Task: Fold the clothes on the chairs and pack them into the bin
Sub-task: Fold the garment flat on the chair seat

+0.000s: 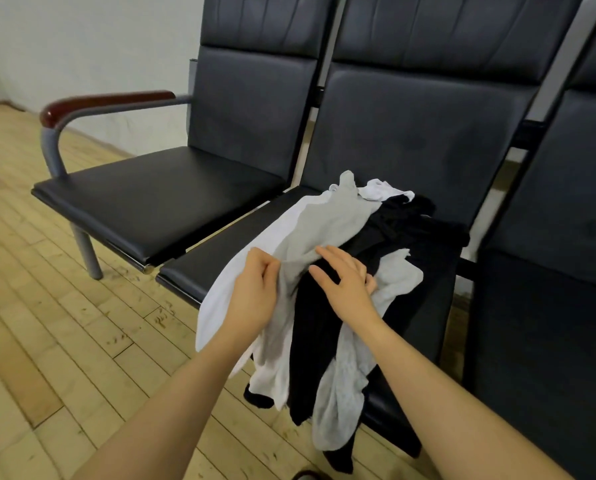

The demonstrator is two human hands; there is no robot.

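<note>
Several garments lie in one loose heap of clothes on the middle chair seat of a row of black padded chairs; no bin shows in this view. A grey shirt and a white shirt lie on the left of the heap, black clothing on the right, and much of the heap spills over the seat's front edge toward the wooden floor. Just to the left, the end chair seat is bare, bounded by a wood-topped armrest. Both bare forearms reach in from below. On the left hand the fingers are curled, pinching the fabric where grey meets white. On the right hand the fingers are spread and fairly straight, resting on black cloth without gripping.
</note>
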